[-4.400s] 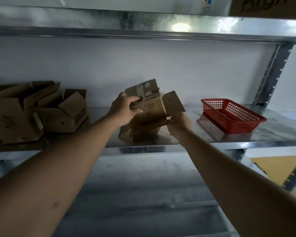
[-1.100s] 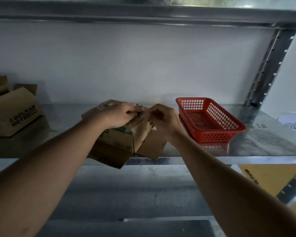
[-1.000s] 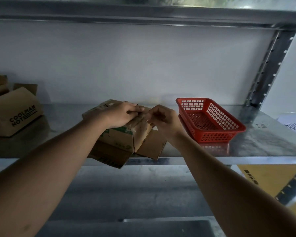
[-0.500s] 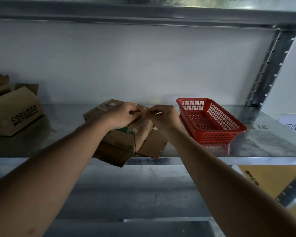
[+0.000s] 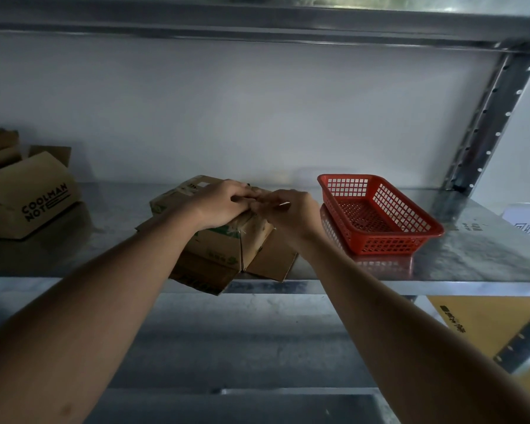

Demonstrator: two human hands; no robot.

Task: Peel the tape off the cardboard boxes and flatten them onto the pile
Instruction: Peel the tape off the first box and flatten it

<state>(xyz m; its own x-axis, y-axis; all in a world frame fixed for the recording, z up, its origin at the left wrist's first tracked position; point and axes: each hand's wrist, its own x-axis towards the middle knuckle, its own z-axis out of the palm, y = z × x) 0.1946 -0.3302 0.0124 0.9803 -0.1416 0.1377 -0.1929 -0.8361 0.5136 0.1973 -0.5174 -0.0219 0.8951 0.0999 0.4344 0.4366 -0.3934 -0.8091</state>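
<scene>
Metal shelf (image 5: 471,255) edge: cardboard box (image 5: 227,249) overhanging, both hands' grip pinched on its top.

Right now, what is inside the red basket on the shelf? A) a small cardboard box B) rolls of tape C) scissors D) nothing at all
D: the red basket shows only its bare mesh floor and walls, sitting on the metal shelf to the right of both hands and the box they work on.
</scene>
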